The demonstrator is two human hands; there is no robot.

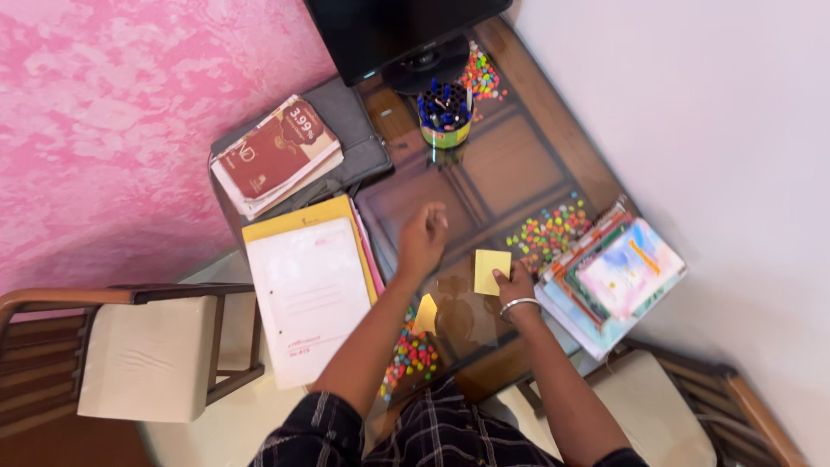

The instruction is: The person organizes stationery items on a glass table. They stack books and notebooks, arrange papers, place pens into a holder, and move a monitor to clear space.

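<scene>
**Yellow note pinned at desk centre**

Right hand [516,285] laid on the near right corner of a yellow note [491,271], fingers pressed together and flat against the paper, apparently to keep it from sliding on the glass desk [510,164]; bangle [519,304] worn at that wrist. Note lying flat near the middle of the desk, almost square, its slightly longer axis running near to far with a small tilt, far edge pointing toward the pen cup [445,117]. Left hand [422,240] hovering to the left of the note and a little farther off, loosely curled into a fist, holding nothing visible; whether it touches the glass, cannot tell.

A second scrap of yellow paper [425,315] resting near the left forearm, standing partly on edge. Coloured beads [546,232] scattered just right of the note, more [411,356] at the near edge and more [482,78] far off beside the monitor base [424,65]. Stack of folders [307,285] kept at left, out of the working patch; red book [275,154] on a grey bag [350,121] beyond it. Pile of bright notebooks [616,275] parked at right, just beside the right hand. Cushioned chair [147,355] at far left, apart from the desk
</scene>
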